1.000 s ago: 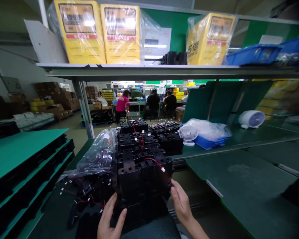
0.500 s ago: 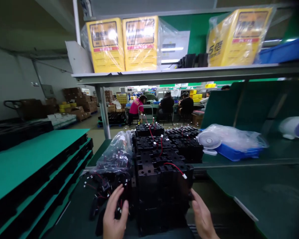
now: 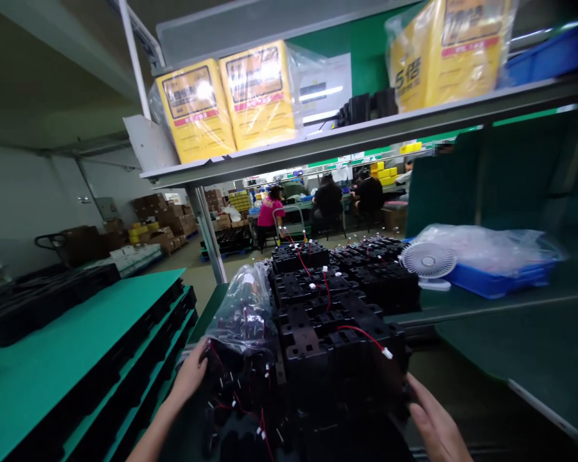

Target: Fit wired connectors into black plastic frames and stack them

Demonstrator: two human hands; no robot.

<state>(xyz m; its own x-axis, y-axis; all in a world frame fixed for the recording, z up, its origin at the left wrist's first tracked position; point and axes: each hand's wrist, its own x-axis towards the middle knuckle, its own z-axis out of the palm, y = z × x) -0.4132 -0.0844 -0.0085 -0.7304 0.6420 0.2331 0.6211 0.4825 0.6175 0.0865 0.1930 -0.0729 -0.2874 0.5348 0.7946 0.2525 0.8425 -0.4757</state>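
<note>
My left hand [image 3: 191,374] is at the near left edge of a clear plastic bag [image 3: 248,301], its fingers closed on the bag's edge. Small black parts with thin red wires and white connectors [image 3: 234,404] spill from the bag's mouth below it. To the right rises a stack of black plastic housings [image 3: 337,385], with a red wire [image 3: 361,330] ending in a white plug on top. My right hand [image 3: 436,414] lies against the stack's right side, fingers stretched out and thumb apart; its fingertips are partly hidden in shadow.
More black housings [image 3: 376,269] stand behind. A white fan [image 3: 428,260] and a blue tray [image 3: 501,282] under plastic are at right. Green-topped layers [image 3: 101,321] rise at left. Yellow boxes [image 3: 257,96] sit on the shelf [image 3: 318,151] overhead. Several people [image 3: 327,199] sit farther back.
My left hand has moved up and left from above the loose parts to the bag's edge. My right hand stays by the stack. The view has tilted and shifted left.
</note>
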